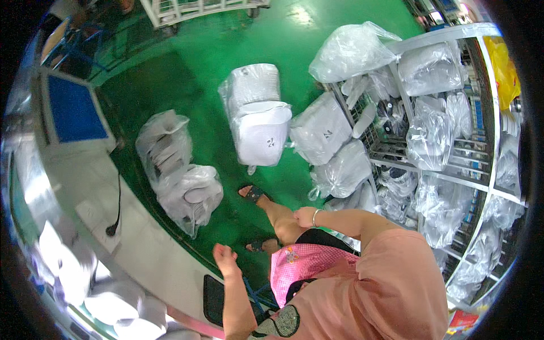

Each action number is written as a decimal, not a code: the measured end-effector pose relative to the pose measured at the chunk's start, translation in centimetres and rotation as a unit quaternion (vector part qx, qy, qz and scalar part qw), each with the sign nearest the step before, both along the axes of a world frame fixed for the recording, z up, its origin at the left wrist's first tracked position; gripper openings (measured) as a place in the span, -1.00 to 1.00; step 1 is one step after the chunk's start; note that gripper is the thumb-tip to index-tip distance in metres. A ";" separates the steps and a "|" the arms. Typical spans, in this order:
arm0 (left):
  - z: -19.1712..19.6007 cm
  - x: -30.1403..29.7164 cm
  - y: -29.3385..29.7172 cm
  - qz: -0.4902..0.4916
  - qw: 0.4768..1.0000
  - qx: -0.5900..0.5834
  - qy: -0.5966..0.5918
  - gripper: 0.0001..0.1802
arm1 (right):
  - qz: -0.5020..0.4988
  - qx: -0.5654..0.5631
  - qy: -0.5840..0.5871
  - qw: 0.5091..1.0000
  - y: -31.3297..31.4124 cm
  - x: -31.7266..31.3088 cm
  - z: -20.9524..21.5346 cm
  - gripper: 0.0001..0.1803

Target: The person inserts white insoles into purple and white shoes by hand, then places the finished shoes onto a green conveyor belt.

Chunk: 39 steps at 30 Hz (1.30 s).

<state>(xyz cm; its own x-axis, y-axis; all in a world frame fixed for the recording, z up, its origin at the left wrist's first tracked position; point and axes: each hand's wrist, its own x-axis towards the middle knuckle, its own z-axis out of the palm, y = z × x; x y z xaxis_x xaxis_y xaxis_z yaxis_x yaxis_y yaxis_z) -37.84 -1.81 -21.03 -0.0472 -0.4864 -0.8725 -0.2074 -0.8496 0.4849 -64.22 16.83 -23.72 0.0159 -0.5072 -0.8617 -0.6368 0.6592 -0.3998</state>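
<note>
My left hand (225, 259) hangs beside the long pale workbench, its fingers curled in with nothing seen in them. Above my bare leg, my right hand (306, 216) is closed, a bracelet at the wrist; no object shows in it. On the floor ahead lies a clear plastic bag of stacked white curved pieces (262, 133). Left of it is another bag of grey-white pieces (192, 195), nearest my left hand. Two more filled bags, one white and flat-sided (322, 129) and one rounded (343, 170), lean against the metal rack. Neither hand touches a bag.
A metal rack (479, 181) full of bagged pieces stands along the right. The pale workbench (85, 175) with a blue panel (76, 107) runs along the left, shiny white rounded forms (113, 303) near its lower end. A white wheeled cart (201, 11) is at the far side.
</note>
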 end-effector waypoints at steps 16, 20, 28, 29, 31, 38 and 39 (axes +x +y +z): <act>-1.7 32.5 49.9 -0.198 0.854 -0.069 -0.476 -0.43 | 0.135 -0.087 -0.124 0.979 -1.7 13.4 9.7 -0.78; 7.4 32.0 45.8 -0.174 0.872 -0.005 -0.458 -0.58 | 0.233 0.011 -0.033 0.972 -3.7 14.8 12.3 -0.73; 0.6 33.8 51.9 -0.290 0.858 0.085 -0.415 -0.57 | 0.427 -0.055 0.003 0.903 -10.7 24.2 22.5 -0.69; 0.5 34.5 51.8 -0.308 0.859 0.090 -0.399 -0.57 | 0.423 -0.073 -0.012 0.903 -11.1 25.7 23.7 -0.69; 0.8 34.8 50.9 -0.347 0.856 0.098 -0.370 -0.57 | 0.413 -0.099 -0.043 0.904 -12.1 28.9 25.8 -0.69; 2.1 28.6 48.6 -0.464 0.840 0.122 -0.254 -0.59 | 0.398 -0.138 -0.227 0.878 -14.0 33.8 32.7 -0.72; 2.3 27.7 48.1 -0.476 0.837 0.127 -0.239 -0.59 | 0.408 -0.185 -0.212 0.869 -14.4 34.7 34.1 -0.73</act>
